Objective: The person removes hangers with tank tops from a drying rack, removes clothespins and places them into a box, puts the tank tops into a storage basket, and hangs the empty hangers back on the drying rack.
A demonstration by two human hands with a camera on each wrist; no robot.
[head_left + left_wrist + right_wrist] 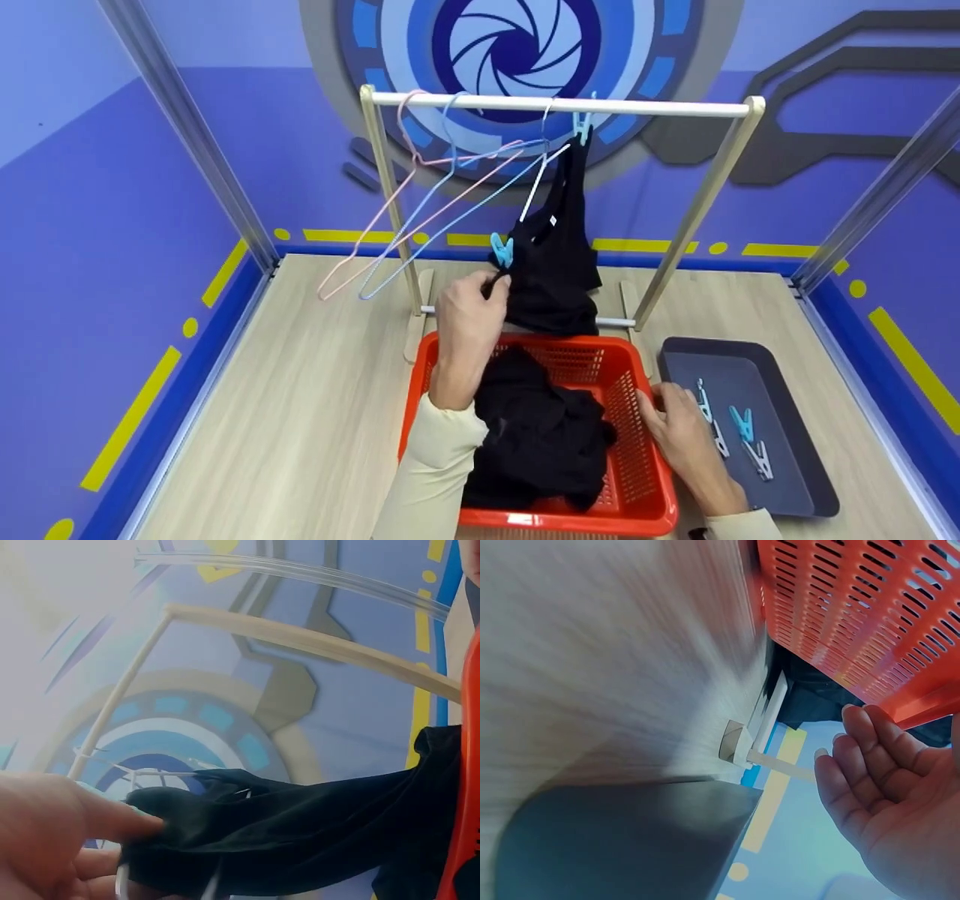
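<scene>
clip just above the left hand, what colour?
Light blue: the clip shows best in the head view.

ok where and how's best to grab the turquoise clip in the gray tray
Probably pinch the turquoise clip by its two splayed ends, coming from above into the open tray: they spread apart toward the rack, while its other end lies by a pale clip.
</scene>
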